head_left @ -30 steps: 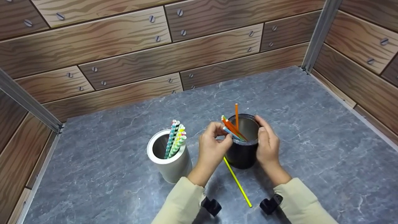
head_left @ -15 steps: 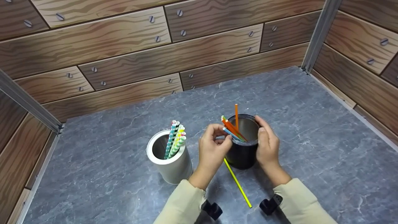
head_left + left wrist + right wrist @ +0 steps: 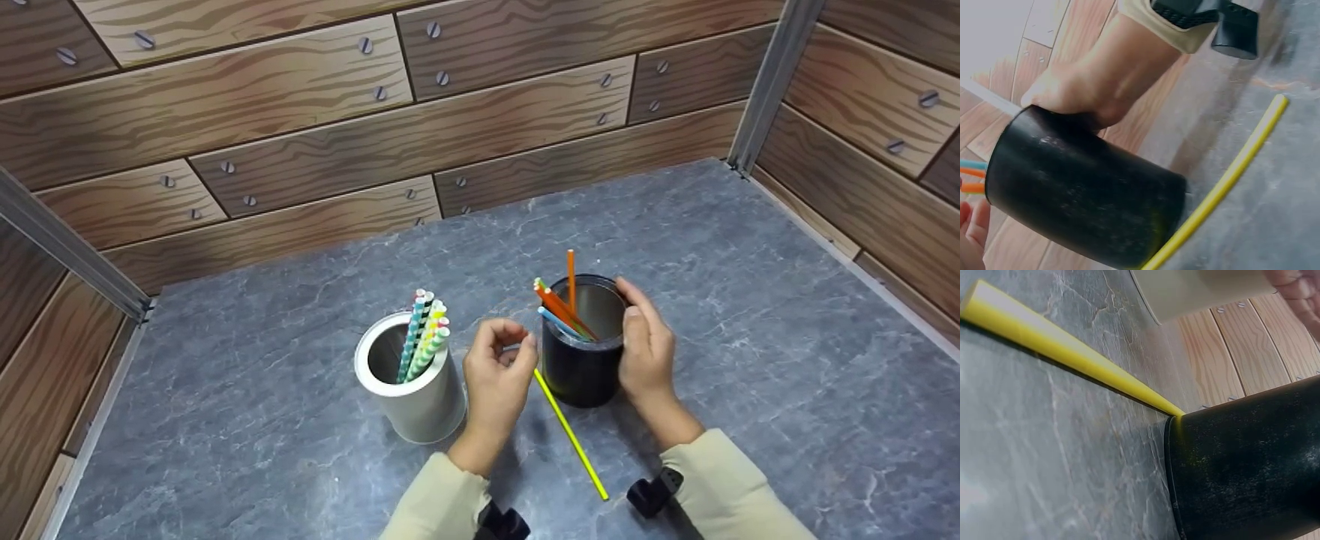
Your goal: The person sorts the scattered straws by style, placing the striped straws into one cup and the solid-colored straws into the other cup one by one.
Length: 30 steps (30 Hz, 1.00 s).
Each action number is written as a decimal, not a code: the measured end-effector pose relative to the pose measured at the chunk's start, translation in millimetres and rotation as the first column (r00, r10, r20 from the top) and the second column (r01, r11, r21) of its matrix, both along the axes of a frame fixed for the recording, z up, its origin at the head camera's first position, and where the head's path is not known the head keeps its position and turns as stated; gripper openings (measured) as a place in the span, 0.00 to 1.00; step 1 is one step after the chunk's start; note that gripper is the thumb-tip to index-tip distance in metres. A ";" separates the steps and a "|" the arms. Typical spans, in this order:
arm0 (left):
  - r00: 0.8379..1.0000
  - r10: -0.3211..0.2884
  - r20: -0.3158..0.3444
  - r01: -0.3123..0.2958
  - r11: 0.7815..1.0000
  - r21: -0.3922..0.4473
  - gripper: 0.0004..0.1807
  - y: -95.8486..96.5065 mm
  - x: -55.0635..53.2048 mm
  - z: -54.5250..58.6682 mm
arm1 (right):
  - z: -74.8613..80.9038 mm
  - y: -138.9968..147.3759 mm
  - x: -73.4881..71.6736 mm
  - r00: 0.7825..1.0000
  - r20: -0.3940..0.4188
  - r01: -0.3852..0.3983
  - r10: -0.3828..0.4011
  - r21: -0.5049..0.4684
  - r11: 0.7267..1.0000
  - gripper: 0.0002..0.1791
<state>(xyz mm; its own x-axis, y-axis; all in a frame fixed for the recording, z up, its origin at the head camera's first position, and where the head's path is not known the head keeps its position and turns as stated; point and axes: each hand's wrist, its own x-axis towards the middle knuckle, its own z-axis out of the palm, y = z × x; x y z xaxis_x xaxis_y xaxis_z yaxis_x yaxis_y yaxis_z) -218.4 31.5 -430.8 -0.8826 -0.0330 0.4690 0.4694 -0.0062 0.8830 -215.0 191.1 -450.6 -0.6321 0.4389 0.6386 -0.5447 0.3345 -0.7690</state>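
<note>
A black cup (image 3: 581, 371) stands upright, holding several straws: orange ones (image 3: 553, 303), one standing taller, some with green, and a light-blue straw (image 3: 555, 321) leaning on the rim. My right hand (image 3: 646, 349) grips the cup's right side, thumb near the rim. To the left of the cup, my left hand (image 3: 499, 375) hovers with fingers loosely bent, holding nothing visible; its fingertips (image 3: 978, 228) also appear in the left wrist view. A yellow straw (image 3: 571, 435) lies on the table, its far end close to the cup's base and left hand.
Left of my hands stands a white cup (image 3: 424, 409) with several patterned paper straws (image 3: 424, 337) leaning to its right side. The grey marbled table (image 3: 262, 390) is bounded by wood-patterned walls (image 3: 300, 135) with metal corner posts (image 3: 769, 90).
My left hand has released the light-blue straw and drawn back left and down from the rim. The right hand, black cup and yellow straw stay as they were.
</note>
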 end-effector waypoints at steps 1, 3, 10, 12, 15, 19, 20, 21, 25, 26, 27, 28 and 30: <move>1.000 0.013 0.022 -0.013 1.000 -0.012 0.06 -0.2 0.8 -2.3 | 0.2 -0.1 0.0 1.000 0.000 0.000 0.000 0.000 1.000 0.19; 0.997 0.036 0.061 -0.034 0.999 -0.040 0.07 -0.6 2.0 -7.2 | 0.5 -0.2 -0.1 1.000 0.002 -0.001 0.001 -0.003 1.000 0.19; 0.988 0.090 0.124 -0.074 0.989 -0.132 0.07 0.1 3.7 -22.1 | 1.2 -0.3 -0.4 1.000 0.007 -0.004 0.004 -0.002 1.000 0.19; 0.986 0.103 0.132 -0.080 0.983 -0.166 0.07 0.9 4.1 -26.3 | 1.1 -0.1 -0.5 1.000 0.006 -0.006 0.006 -0.004 1.000 0.19; 0.981 0.117 0.153 -0.083 0.973 -0.214 0.07 1.9 4.8 -32.4 | 1.2 0.3 -0.5 1.000 0.008 -0.007 0.007 -0.003 1.000 0.19; 0.979 0.127 0.160 -0.081 0.960 -0.269 0.07 2.7 5.8 -39.8 | 1.3 0.4 -0.4 1.000 0.014 -0.004 0.004 0.004 1.000 0.19; 0.979 0.130 0.156 -0.082 0.956 -0.283 0.07 3.0 6.0 -41.4 | 1.3 0.4 -0.4 1.000 0.015 -0.002 0.002 0.006 1.000 0.19; 0.979 0.134 0.155 -0.083 0.951 -0.297 0.08 3.3 5.8 -43.0 | 1.4 0.4 -0.3 1.000 0.015 -0.002 0.002 0.006 1.000 0.19; 0.973 0.155 0.171 -0.090 0.936 -0.341 0.08 5.2 3.9 -48.3 | 1.5 0.6 0.2 1.000 0.018 0.000 0.001 -0.001 1.000 0.19; 0.971 0.159 0.176 -0.090 0.934 -0.345 0.08 5.5 3.5 -49.6 | 1.6 0.5 0.4 1.000 0.019 0.000 0.000 -0.002 1.000 0.19; 0.969 0.161 0.186 -0.089 0.934 -0.347 0.08 5.7 3.0 -50.6 | 1.7 0.5 0.7 1.000 0.021 0.000 0.000 -0.003 1.000 0.19; 0.968 0.160 0.196 -0.084 0.934 -0.347 0.09 6.1 2.7 -51.8 | 1.8 0.5 0.9 1.000 0.023 -0.002 0.002 -0.004 1.000 0.19; 0.966 0.152 0.211 -0.070 0.933 -0.352 0.11 6.8 2.6 -54.4 | 2.0 0.4 1.4 1.000 0.027 -0.002 0.002 -0.006 1.000 0.19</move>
